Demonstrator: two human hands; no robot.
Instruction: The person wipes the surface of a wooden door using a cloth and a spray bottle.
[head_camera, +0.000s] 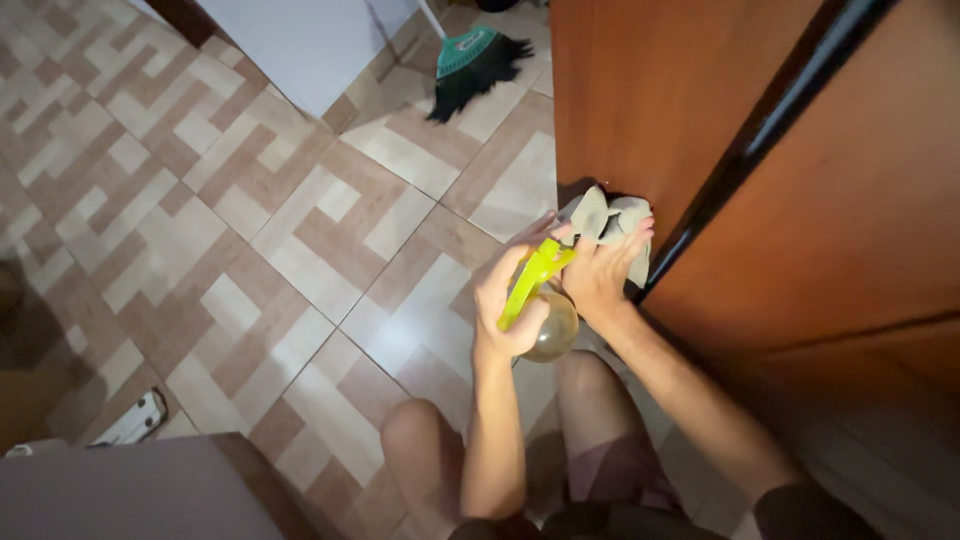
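My left hand (508, 296) grips a spray bottle (545, 312) with a yellow-green trigger head and a clear rounded body, held just in front of a brown wooden cabinet door (640, 100). My right hand (602, 268) presses a grey cloth (606, 216) against the low edge of that door, beside a dark vertical strip (760, 140). The two hands touch or nearly touch. My bare knees (430, 440) show below them.
A patterned brown and cream tile floor (250, 230) spreads to the left. A green broom head with black bristles (470, 62) lies at the top. A white panel (300, 40) stands at the top left, a grey surface (130, 490) at the bottom left.
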